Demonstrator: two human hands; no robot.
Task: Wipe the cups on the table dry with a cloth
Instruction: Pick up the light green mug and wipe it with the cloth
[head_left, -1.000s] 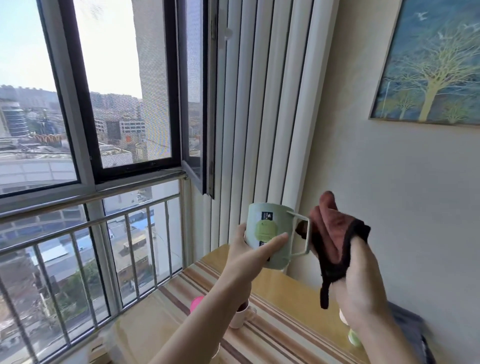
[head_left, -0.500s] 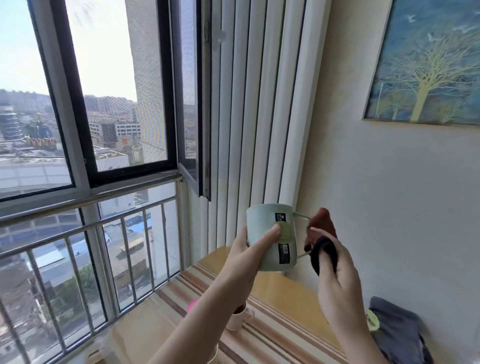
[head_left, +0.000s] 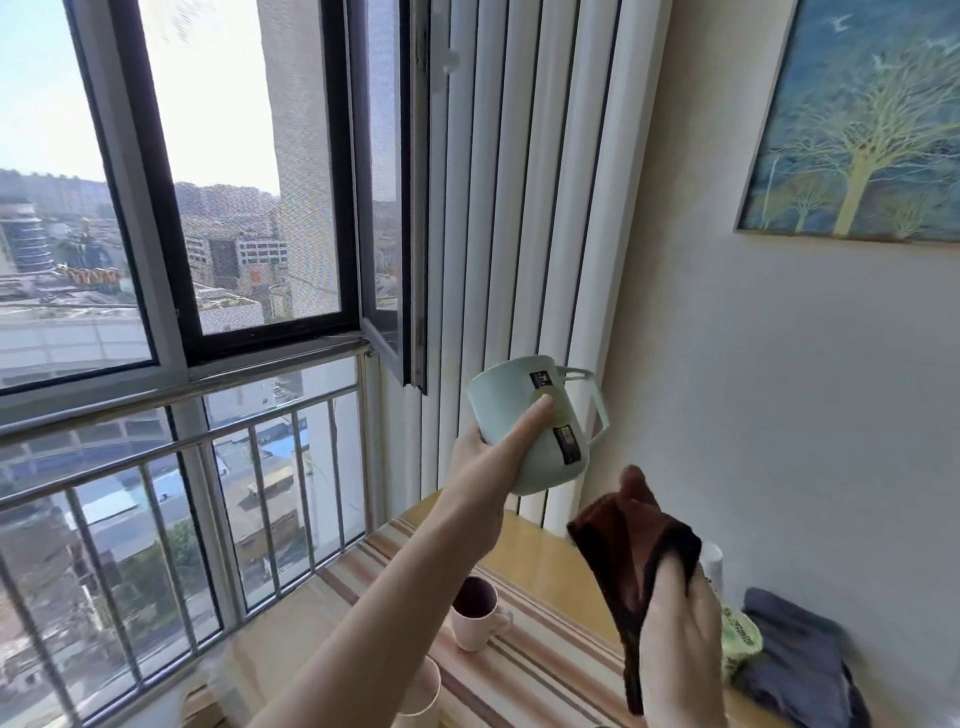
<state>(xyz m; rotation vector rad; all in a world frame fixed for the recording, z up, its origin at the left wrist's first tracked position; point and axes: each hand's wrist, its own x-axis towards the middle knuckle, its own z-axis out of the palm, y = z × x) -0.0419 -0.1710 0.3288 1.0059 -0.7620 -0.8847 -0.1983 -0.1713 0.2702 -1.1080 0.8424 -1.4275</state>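
Pale green plastic, by the look of it, made up the cup (head_left: 524, 426) that the left hand (head_left: 485, 457) held raised above the far edge of the table (head_left: 545, 670), near the white vertical blinds (head_left: 519, 208). The thumb lay across the labelled side and the rest of the hand wrapped behind, so the grip was closed on the body and left the handle (head_left: 587, 405) free, pointing toward the wall. The cup was tilted, its base lower and nearer the other hand; that would suit turning each face toward the cloth in turn.

The right hand (head_left: 680, 639) was below and to the right of the cup, apart from it, with a dark brown cloth (head_left: 634, 551) draped over the fingers and pinched against the palm by the thumb, a loose tail hanging down. Bunched that way, the cloth gave a padded surface to press on the cup, though at this moment it touched nothing. I judged the wiping to be paused between strokes or between faces.

On the striped table, a white mug with a dark inside (head_left: 475, 618) stood upright toward the window-side edge, and the rim of another pale cup (head_left: 421, 686) showed under the left forearm; both presumably waited for their turn. At the wall-side edge lay a folded grey fabric (head_left: 800, 660) and a greenish packet (head_left: 740, 639), with a white object partly hidden behind the right hand.
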